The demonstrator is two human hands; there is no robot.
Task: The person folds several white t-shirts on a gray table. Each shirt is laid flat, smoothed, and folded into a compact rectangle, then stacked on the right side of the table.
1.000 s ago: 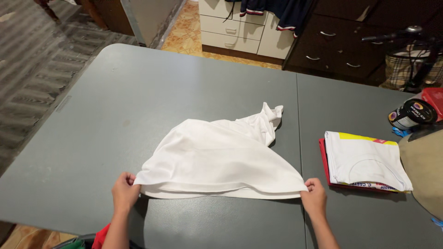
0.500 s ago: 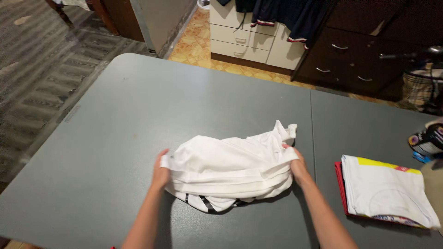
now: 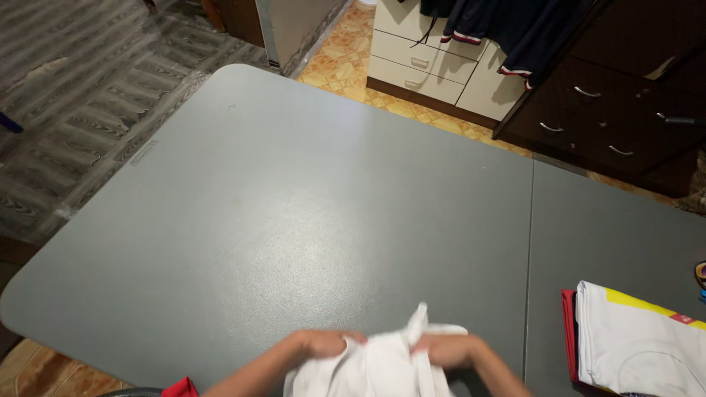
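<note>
Head view: both hands (image 3: 323, 342) (image 3: 450, 350) grip white cloth (image 3: 382, 364).

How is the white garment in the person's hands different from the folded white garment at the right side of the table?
The white garment in the hands is bunched up and gripped by the left hand and the right hand; the folded garment lies flat and untouched. The held one looks plain white; the folded one shows a yellow stripe and rests on a red piece. The held one is at the near edge, the folded one at the right edge. Both are mostly white cloth on the grey table.
</note>
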